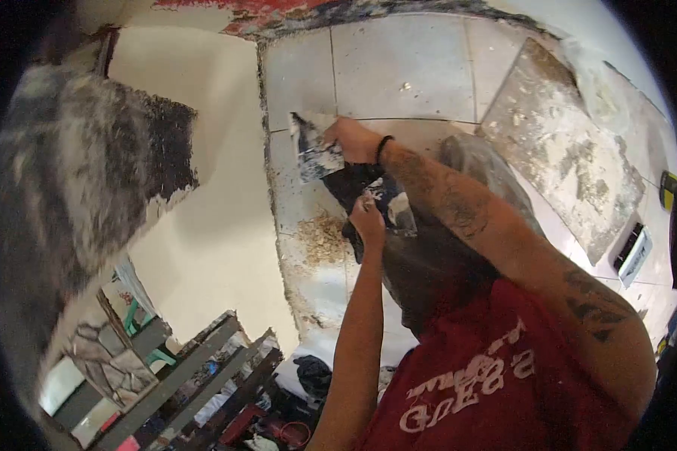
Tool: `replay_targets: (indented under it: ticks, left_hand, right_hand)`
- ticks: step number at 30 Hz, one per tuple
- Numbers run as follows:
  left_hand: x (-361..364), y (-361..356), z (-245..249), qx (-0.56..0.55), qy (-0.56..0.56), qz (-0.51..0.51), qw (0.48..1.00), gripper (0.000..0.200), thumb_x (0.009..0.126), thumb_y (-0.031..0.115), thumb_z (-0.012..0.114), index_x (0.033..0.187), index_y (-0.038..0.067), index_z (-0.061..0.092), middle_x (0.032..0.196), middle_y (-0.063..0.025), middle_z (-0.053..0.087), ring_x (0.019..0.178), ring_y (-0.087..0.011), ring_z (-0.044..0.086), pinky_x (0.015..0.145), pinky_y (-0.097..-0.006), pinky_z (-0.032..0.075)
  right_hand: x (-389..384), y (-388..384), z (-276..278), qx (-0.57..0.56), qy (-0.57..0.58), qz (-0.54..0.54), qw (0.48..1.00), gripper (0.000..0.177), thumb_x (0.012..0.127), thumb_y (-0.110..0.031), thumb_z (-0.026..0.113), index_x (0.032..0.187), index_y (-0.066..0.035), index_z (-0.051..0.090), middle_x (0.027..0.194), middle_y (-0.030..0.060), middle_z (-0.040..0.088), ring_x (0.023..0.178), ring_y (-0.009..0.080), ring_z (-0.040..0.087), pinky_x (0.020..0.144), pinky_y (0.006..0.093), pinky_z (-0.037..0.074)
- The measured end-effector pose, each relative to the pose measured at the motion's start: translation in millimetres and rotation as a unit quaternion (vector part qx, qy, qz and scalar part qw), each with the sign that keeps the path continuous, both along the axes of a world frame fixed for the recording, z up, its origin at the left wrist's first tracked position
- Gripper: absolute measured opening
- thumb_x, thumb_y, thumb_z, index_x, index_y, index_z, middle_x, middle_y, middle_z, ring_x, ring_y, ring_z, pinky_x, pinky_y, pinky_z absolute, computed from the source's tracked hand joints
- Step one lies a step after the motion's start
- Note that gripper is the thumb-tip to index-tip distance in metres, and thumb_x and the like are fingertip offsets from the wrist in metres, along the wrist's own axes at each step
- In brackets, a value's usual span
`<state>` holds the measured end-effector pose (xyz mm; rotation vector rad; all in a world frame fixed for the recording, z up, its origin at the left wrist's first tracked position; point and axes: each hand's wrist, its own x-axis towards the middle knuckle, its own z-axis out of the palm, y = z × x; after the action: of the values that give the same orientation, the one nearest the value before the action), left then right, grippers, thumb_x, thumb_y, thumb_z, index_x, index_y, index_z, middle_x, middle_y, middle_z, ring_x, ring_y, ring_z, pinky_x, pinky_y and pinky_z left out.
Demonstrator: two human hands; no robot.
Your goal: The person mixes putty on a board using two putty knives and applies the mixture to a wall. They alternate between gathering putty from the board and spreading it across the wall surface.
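My right hand [356,140], with a black band on the wrist, is shut on a flat trowel [313,155]. The trowel's blade is smeared with grey and dark mortar and is held against the white tiles [399,68]. Just below it, my left hand [368,219] grips the rim of a dark container [429,259] with grey mortar on it. The container sits between my two forearms and is partly hidden by them. A patch of pale crumbly debris [323,237] lies on the tiles to the left of my left hand.
A cream wall [203,195] meets the tiles along a rough edge. A board caked with dried mortar [564,150] lies at the upper right, with a black-and-white tool [634,254] and a yellow object [669,189] beyond it. Wooden rails [203,376] and clutter fill the lower left.
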<state>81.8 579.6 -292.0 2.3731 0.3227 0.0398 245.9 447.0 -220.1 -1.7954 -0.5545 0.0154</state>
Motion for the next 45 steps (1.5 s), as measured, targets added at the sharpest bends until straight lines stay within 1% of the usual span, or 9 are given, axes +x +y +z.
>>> replay_targets:
  ticks: [2, 5, 8, 12, 13, 19, 31, 34, 45]
  left_hand:
    - [6, 19, -7, 0.012, 0.113, -0.018, 0.993, 0.046, 0.092, 0.04, 0.046, 0.084, -0.003, 0.058, 0.065, -0.013, 0.055, 0.057, -0.0224, 0.05, 0.056, -0.0382, 0.041]
    - [8, 28, -19, 0.029, 0.19, -0.028, 0.981, 0.042, 0.093, 0.037, 0.044, 0.089, -0.002, 0.058, 0.067, -0.0144, 0.057, 0.058, -0.0237, 0.053, 0.057, -0.0383, 0.042]
    - [7, 23, -17, 0.031, 0.23, -0.022, 0.973, 0.042, 0.093, 0.038, 0.043, 0.09, -0.002, 0.058, 0.068, -0.0148, 0.057, 0.06, -0.0244, 0.053, 0.058, -0.039, 0.042]
    - [14, 21, -8, 0.031, 0.283, -0.014, 0.958, 0.043, 0.094, 0.039, 0.042, 0.092, -0.001, 0.058, 0.07, -0.0152, 0.058, 0.061, -0.0252, 0.054, 0.059, -0.0399, 0.043]
    - [14, 22, -7, 0.03, 0.296, -0.011, 0.955, 0.043, 0.094, 0.039, 0.042, 0.093, 0.0, 0.058, 0.071, -0.0153, 0.058, 0.062, -0.0255, 0.055, 0.06, -0.0401, 0.043]
    - [25, 21, 2, 0.019, 0.336, -0.006, 0.942, 0.043, 0.094, 0.04, 0.04, 0.096, 0.001, 0.058, 0.074, -0.016, 0.059, 0.064, -0.0268, 0.056, 0.061, -0.0414, 0.043]
    - [41, 11, 20, 0.035, 0.343, -0.001, 0.939, 0.043, 0.094, 0.04, 0.041, 0.109, 0.005, 0.059, 0.077, -0.0179, 0.063, 0.067, -0.0301, 0.061, 0.061, -0.0421, 0.047]
    - [23, 14, -6, 0.069, 0.272, 0.023, 0.96, 0.042, 0.094, 0.04, 0.04, 0.106, 0.005, 0.059, 0.078, -0.0188, 0.062, 0.068, -0.032, 0.061, 0.063, -0.0428, 0.046]
    - [31, 20, 3, 0.025, 0.345, -0.032, 0.938, 0.045, 0.095, 0.041, 0.035, 0.112, 0.005, 0.054, 0.091, -0.0213, 0.062, 0.081, -0.0381, 0.06, 0.077, -0.0455, 0.045]
  right_hand:
    - [35, 64, -24, 0.026, -0.209, -0.066, 0.975, 0.011, 0.06, 0.003, 0.053, 0.062, -0.007, 0.058, 0.059, 0.0101, 0.055, 0.067, 0.0277, 0.059, 0.101, 0.0449, 0.035]
    - [98, 164, -44, 0.158, -0.191, -0.073, 0.966, 0.009, 0.062, -0.002, 0.057, 0.067, -0.009, 0.059, 0.055, 0.0053, 0.052, 0.06, 0.0209, 0.058, 0.104, 0.0437, 0.031]
    - [139, 221, -30, 0.326, 0.089, -0.048, 0.94, 0.037, 0.068, 0.005, 0.055, 0.104, -0.004, 0.053, 0.057, 0.0003, 0.05, 0.057, 0.0115, 0.053, 0.09, 0.0324, 0.043]
    - [164, 221, 22, 0.538, 0.404, 0.028, 0.739, 0.06, 0.077, 0.009, 0.05, 0.133, -0.004, 0.032, 0.056, -0.0045, 0.043, 0.056, 0.0041, 0.046, 0.06, 0.0216, 0.046]
    - [169, 231, 19, 0.515, 0.386, 0.003, 0.765, 0.059, 0.076, 0.007, 0.053, 0.131, -0.005, 0.036, 0.058, -0.0033, 0.046, 0.054, 0.0053, 0.046, 0.046, 0.021, 0.04]
    - [192, 281, 6, 0.331, 0.108, -0.198, 0.916, 0.058, 0.075, 0.002, 0.057, 0.128, 0.001, 0.035, 0.101, 0.0187, 0.055, 0.083, 0.0256, 0.056, 0.071, 0.0361, 0.049]
    - [120, 218, 80, 0.462, 0.196, -0.111, 0.858, 0.06, 0.068, 0.006, 0.051, 0.126, 0.0, 0.035, 0.112, 0.0242, 0.041, 0.105, 0.0411, 0.045, 0.096, 0.0442, 0.036]
    - [145, 268, 24, 0.294, 0.184, -0.281, 0.895, 0.059, 0.069, 0.004, 0.05, 0.126, -0.001, 0.036, 0.114, 0.0229, 0.044, 0.109, 0.0384, 0.044, 0.098, 0.0431, 0.034]
    - [153, 248, 87, 0.319, 0.256, -0.158, 0.899, 0.053, 0.069, 0.003, 0.053, 0.119, 0.005, 0.036, 0.11, 0.0286, 0.04, 0.107, 0.0463, 0.043, 0.09, 0.0503, 0.039]
